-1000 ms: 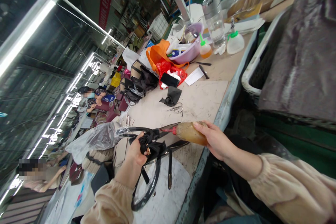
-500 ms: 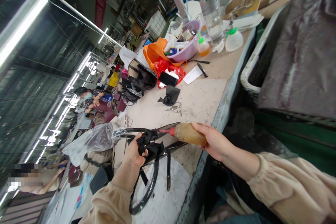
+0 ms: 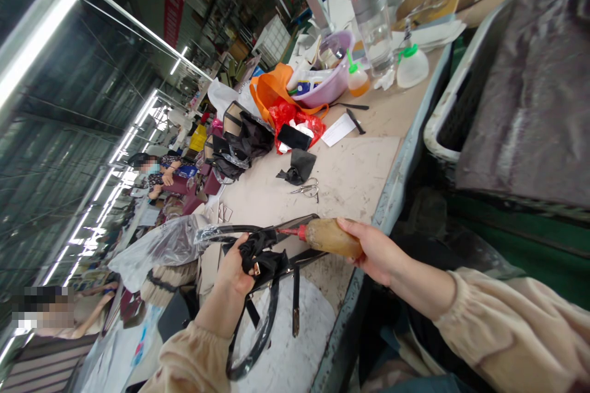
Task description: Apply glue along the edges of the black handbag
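While the counter [image 3: 354, 163] spreads ahead, a black bag [image 3: 276, 263] lies over its near side, just beside a tan bottle [image 3: 334, 237] held nearly level. The left hand [image 3: 237, 267] is clamped on the bag's bunched cloth [image 3: 252, 247]; the right hand [image 3: 375, 252] wraps around the bottle's base end. Scissors [image 3: 310, 187] lie beyond the bottle, whose red nozzle [image 3: 292, 231] points at the bag; whether they touch, I cannot tell.

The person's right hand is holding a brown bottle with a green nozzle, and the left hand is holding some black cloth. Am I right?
Almost! The nozzle is red, not green, as the head view shows. The right hand is holding the brown bottle, and the left hand is holding some black cloth.
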### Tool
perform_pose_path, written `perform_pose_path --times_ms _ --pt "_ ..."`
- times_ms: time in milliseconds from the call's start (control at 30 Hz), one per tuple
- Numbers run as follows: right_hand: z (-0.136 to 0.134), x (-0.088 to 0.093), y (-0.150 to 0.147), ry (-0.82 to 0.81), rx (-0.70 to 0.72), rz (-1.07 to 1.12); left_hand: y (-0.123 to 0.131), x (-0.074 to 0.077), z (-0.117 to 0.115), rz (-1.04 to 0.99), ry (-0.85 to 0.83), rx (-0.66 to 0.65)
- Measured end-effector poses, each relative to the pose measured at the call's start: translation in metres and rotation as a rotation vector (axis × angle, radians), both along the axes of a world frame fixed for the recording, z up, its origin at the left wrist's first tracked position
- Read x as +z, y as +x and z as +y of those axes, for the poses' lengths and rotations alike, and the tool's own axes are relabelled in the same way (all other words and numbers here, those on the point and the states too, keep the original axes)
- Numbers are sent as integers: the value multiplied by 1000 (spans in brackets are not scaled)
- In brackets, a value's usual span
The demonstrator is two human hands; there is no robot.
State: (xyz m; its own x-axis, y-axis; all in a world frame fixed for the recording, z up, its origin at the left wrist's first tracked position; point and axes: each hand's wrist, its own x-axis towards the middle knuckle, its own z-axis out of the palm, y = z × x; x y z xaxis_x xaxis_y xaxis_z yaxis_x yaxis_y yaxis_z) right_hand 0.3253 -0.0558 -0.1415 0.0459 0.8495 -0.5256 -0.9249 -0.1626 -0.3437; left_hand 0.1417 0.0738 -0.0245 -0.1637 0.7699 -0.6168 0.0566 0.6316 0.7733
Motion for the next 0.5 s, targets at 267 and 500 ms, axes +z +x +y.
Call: perform_pose_path --times_ms 267,500 --pt "-6 -10 7 30 -37 -136 5 6 3 -11 18 -13" --pt "-12 -9 44 402 -98 -1134 6 5 22 -12 45 -65"
